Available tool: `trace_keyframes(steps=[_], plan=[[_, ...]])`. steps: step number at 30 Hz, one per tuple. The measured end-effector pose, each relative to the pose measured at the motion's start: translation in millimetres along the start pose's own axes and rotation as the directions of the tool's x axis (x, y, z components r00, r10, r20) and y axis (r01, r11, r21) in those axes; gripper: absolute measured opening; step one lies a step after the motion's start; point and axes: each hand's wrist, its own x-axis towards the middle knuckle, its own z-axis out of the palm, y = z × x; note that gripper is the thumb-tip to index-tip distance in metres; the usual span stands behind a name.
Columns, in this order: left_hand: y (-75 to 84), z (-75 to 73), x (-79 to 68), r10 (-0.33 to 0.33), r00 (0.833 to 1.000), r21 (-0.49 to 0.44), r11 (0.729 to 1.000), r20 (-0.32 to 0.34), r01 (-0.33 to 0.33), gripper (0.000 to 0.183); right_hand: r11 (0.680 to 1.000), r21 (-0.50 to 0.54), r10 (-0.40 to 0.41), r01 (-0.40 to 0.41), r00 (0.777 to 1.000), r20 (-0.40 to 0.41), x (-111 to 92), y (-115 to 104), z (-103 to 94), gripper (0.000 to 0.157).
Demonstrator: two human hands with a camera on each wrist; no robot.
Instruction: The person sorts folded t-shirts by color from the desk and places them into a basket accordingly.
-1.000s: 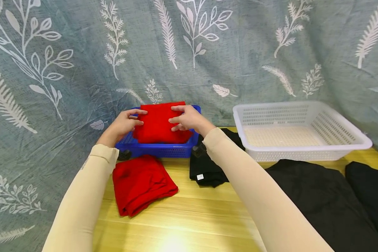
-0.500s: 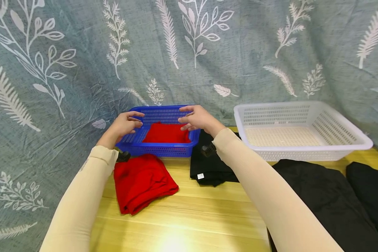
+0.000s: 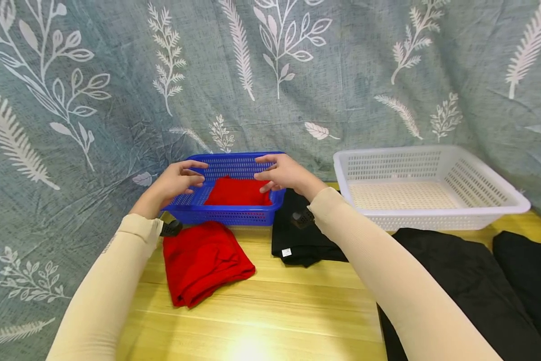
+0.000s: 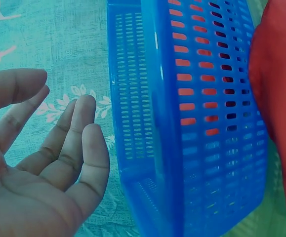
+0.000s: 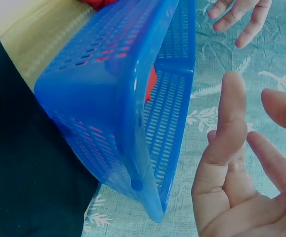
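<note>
Over the left end of the blue basket [image 3: 227,216] my left hand [image 3: 175,180] hovers with loosely bent fingers and nothing in it. My right hand [image 3: 288,174] is held over the basket's right end, its fingers spread and holding nothing. Between the hands, a red folded cloth [image 3: 238,192] lies low inside the basket. Both wrist views show bare fingers apart from the basket's rim; the right wrist view also catches the left hand [image 5: 241,17] across the basket. A second red folded cloth [image 3: 207,263] lies on the table in front of the basket.
A white basket [image 3: 432,220] stands at the back right. A black folded cloth [image 3: 302,235] with a white tag lies under my right forearm. More black cloth [image 3: 455,281] covers the table's right side. A patterned curtain [image 3: 365,75] hangs close behind both baskets.
The red cloth between my hands has dropped into the blue basket, and both hands have let go of it. The right hand has shifted right; both then stay nearly still.
</note>
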Motion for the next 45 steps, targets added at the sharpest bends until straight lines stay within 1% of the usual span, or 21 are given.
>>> trace_keyframes(steps=[6,10,16,25,29,35,41,45], plan=[[0.1,-2.9,-9.4,0.025,1.000,0.027,0.999,0.013,-0.025,0.051,1.000,-0.004,-0.029,0.029,0.999,0.030,-9,0,4.7,0.061],[-0.2,-6.4,-17.2,0.024,0.999,0.053,0.998,0.026,-0.025,0.052,0.999,-0.018,-0.026,0.027,0.998,0.062,-15,1,8.7,0.061],[1.0,-13.4,-31.3,0.054,0.997,0.116,0.991,0.053,-0.060,0.056,0.999,-0.045,-0.025,0.030,0.994,0.107,-29,5,9.4,0.063],[-0.3,-14.0,-49.0,0.067,0.994,0.157,0.984,0.084,-0.080,0.052,0.994,-0.091,-0.053,0.066,0.989,0.141,-53,13,11.4,0.063],[-3.4,-12.7,-56.3,0.087,0.991,0.176,0.979,0.102,-0.104,0.050,0.992,-0.098,-0.059,0.075,0.985,0.159,-61,16,14.4,0.063],[-8.3,-8.6,-65.3,0.116,0.984,0.187,0.972,0.137,-0.140,0.049,0.993,-0.082,-0.069,0.088,0.976,0.206,-73,22,25.0,0.063],[-15.0,-6.0,-73.4,0.109,0.981,0.179,0.974,0.160,-0.137,0.049,0.994,-0.070,-0.065,0.086,0.963,0.263,-86,27,42.1,0.066],[-21.1,-6.3,-79.0,0.093,0.979,0.179,0.976,0.181,-0.126,0.047,0.998,-0.026,-0.053,0.065,0.950,0.307,-93,32,54.6,0.072]])
